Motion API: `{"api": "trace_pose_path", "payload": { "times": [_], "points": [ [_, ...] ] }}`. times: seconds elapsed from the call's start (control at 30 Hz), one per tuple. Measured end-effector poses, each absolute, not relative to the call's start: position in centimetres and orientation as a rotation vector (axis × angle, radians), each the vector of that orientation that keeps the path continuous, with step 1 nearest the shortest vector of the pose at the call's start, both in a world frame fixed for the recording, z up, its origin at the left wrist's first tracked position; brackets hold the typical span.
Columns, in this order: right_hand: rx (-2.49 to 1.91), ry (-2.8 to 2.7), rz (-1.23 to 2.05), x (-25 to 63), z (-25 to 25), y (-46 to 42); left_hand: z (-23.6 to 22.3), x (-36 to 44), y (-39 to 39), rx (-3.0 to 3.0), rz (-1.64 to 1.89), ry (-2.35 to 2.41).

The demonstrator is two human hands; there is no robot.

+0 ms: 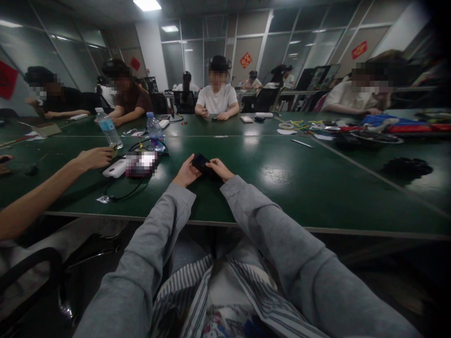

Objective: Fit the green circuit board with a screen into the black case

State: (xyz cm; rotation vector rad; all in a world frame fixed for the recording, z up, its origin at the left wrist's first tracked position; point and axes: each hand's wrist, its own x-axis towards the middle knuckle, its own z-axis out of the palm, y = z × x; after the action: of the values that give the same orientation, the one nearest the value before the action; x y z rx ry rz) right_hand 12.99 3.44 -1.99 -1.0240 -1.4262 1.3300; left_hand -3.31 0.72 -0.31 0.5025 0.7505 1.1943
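Observation:
Both my hands are at a small black box-like device (200,162) with a dark, glossy face, just above the green table (246,202). My left hand (186,173) grips its left side, the fingertips at its upper edge. On the right, my right hand (221,170) holds the other side, with thumb and fingertips against the device. Its underside is in shadow, and what exactly the device is cannot be made out. Left of my hands lie a white power bank (116,167) and a dark red-edged device with a blurred-out screen (141,164).
Black cables (128,190), a blue-labelled water bottle (110,129) and a second bottle (155,133) are on the left. A neighbour's arm (49,188) reaches in there. A pen (302,143), coloured cables (299,124) and a black object (408,166) lie right. People sit opposite.

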Motion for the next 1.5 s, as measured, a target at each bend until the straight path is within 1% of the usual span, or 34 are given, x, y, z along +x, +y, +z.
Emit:
{"api": "trace_pose_path", "payload": {
  "times": [0.1, 0.2, 0.27, 0.43, 0.53, 0.73, 0.93, 1.03, 1.23, 1.5],
  "points": [
    [-1.085, -1.414, 1.328, 12.8, -1.9, 3.3, -0.2, -3.3, 0.7, 0.480, 1.212, 0.771],
    [-1.102, -1.447, 1.253, 12.7, -2.0, 3.3, -0.2, -3.3, 0.8, 0.467, 1.225, 0.810],
    [-1.090, -1.514, 1.125, 12.8, -2.1, 3.2, -0.2, -3.3, 0.8, 0.462, 1.232, 0.816],
    [-0.954, -1.790, 0.671, 13.0, -2.5, 2.6, -0.3, -3.5, 0.9, 0.447, 1.241, 0.803],
    [-0.929, -1.917, 0.520, 13.0, -2.8, 2.7, -0.5, -3.5, 1.0, 0.436, 1.254, 0.798],
    [-0.993, -1.953, 0.497, 13.1, -2.3, 2.4, -0.7, -3.6, 1.1, 0.442, 1.243, 0.765],
    [-0.950, -1.783, 0.437, 13.4, -0.7, 1.4, -0.7, -3.7, 1.0, 0.434, 1.247, 0.768],
    [-0.967, -1.680, 0.331, 13.9, -0.5, 2.0, -0.9, -3.7, 1.1, 0.446, 1.234, 0.747],
    [-1.135, -1.658, 0.025, 15.4, -1.9, 4.6, -1.1, -3.8, 1.5, 0.442, 1.243, 0.722],
    [-1.326, -1.734, 0.040, 16.0, -3.7, 6.2, -1.0, -3.7, 1.6, 0.458, 1.225, 0.746]
  ]
}}
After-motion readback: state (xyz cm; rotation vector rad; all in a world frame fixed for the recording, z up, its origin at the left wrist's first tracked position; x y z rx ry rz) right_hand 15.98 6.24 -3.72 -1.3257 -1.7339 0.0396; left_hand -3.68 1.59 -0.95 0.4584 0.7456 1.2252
